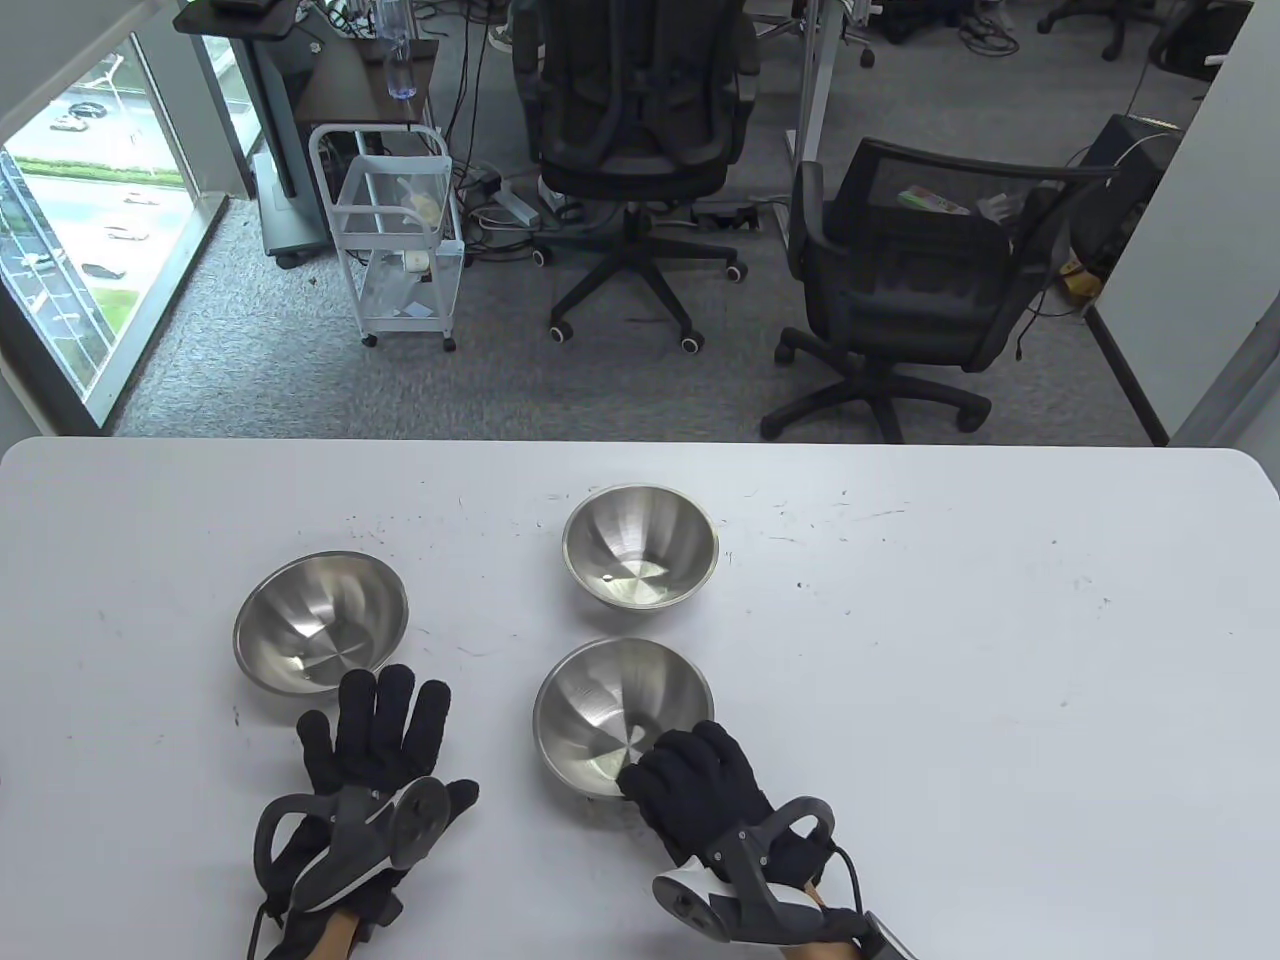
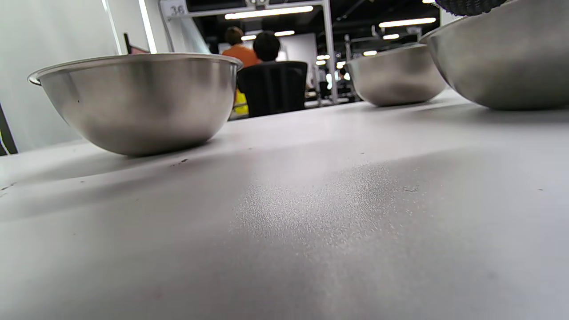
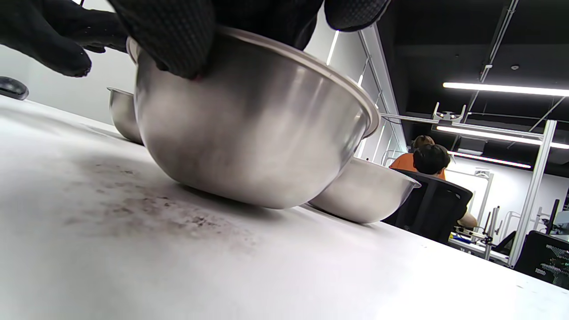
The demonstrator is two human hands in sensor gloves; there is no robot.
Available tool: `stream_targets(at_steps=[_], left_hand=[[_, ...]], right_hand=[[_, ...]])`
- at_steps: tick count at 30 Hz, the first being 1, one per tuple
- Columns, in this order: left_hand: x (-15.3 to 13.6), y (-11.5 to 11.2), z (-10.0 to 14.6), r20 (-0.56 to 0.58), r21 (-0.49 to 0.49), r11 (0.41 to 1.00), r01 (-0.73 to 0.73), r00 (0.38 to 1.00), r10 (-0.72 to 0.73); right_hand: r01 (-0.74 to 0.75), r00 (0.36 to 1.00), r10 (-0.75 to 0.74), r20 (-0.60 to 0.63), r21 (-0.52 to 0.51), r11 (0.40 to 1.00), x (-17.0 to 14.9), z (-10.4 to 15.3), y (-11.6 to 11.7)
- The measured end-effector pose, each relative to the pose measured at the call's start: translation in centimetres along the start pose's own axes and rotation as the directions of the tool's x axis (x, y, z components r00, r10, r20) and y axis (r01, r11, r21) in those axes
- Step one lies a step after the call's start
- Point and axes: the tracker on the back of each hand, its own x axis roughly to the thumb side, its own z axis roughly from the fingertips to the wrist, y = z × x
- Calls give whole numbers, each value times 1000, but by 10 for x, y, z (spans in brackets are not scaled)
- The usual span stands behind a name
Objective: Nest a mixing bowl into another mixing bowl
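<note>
Three steel mixing bowls stand on the white table (image 1: pixel 900 650). The near bowl (image 1: pixel 610 710) is gripped at its near rim by my right hand (image 1: pixel 690 775), fingers inside and thumb outside; the right wrist view shows this bowl (image 3: pixel 249 146) with my fingers (image 3: pixel 178 40) over its rim, its base on the table. The far bowl (image 1: pixel 640 548) stands behind it. The left bowl (image 1: pixel 320 620) stands just beyond my left hand (image 1: pixel 385 740), which lies flat and open on the table, holding nothing. The left wrist view shows the left bowl (image 2: pixel 138 102), the far bowl (image 2: pixel 395 75) and the near bowl (image 2: pixel 506 58).
The table's far edge (image 1: pixel 640 445) runs across the middle of the table view. Beyond it are two office chairs (image 1: pixel 900 290), a white cart (image 1: pixel 395 230) and a window at the left.
</note>
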Motion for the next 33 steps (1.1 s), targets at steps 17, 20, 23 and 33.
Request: stream_targets(at_steps=[17,20,23,33], left_hand=[[0,0,0,0,-11,1000,-2,1000,2],[0,0,0,-1,-11,1000,-1,1000,1],[0,0,-1,-3,-13,1000,-3,1000,3],[-2,0,-1,-9,-14,1000,-5,1000,5]], right_hand=[[52,998,-55,23,104,993,-7,1,1],[61,998,-62,7,108,992,-12,2,-2],[69,998,-68,-12,119,991,-20,3,-5],[84,991,-63,-115,191,978,-55,9,-12]])
